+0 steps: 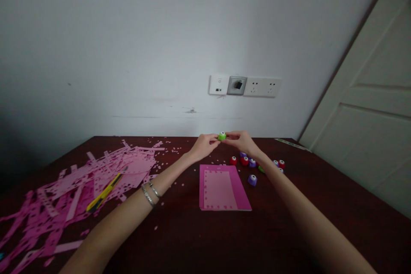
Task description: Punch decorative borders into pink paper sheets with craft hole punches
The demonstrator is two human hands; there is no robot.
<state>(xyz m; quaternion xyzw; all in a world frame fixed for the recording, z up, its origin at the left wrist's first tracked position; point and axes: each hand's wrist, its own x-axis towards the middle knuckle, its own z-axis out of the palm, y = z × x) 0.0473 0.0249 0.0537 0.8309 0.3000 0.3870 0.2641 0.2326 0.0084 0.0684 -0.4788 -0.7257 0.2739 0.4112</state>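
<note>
On the desk [180,239], a pale-pink rectangular paper sheet [220,190] lay flat on a larger magenta sheet [239,190], probably centred for easy reach. Farther off, the left hand [204,144] and right hand [241,141] pinched a small lime-green plastic punch [221,136] from opposite sides, seemingly for steadiness.

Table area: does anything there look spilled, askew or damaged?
Yes. Pink paper scraps lie in a jumbled heap on the left, with a yellow cutter lying loose on top. Tiny paper bits are strewn beyond it, like a spill. Behind, dark scuffs mark the wall.
</note>
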